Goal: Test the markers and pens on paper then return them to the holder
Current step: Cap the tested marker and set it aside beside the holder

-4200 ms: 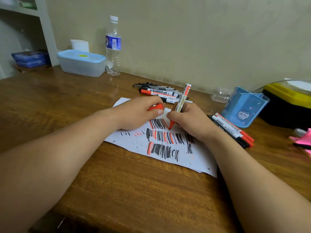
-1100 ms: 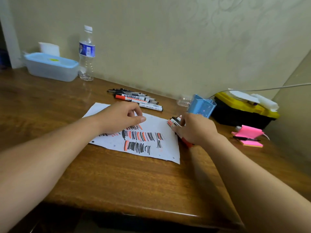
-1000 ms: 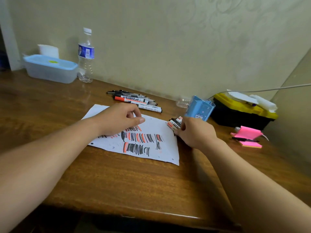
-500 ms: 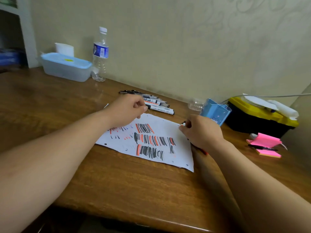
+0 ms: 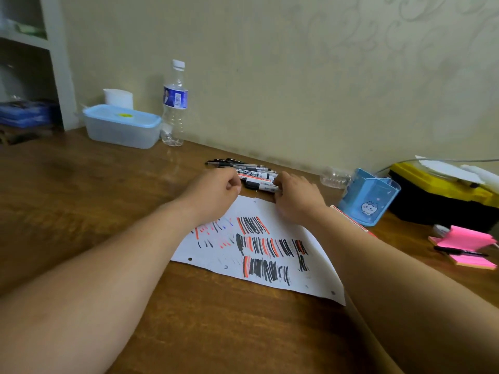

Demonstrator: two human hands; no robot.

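The paper (image 5: 259,249) lies at lower centre. Just beyond its far edge the markers (image 5: 256,177) lie together, long axis left to right. The left hand (image 5: 216,190), fingers curled, meets their left end and the right hand (image 5: 297,198) their right end. Whether either pinches one I cannot tell. The holder (image 5: 370,198) stands at the right, nearer the right hand.

Both bare forearms stretch toward the far side; left hand (image 5: 216,188) has curled fingers, right hand (image 5: 297,198) lies palm-down, fingers bent.

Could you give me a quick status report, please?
Left hand curled beside marker pile. Right hand touching pile; grip unclear. Holder open, nothing in the way.
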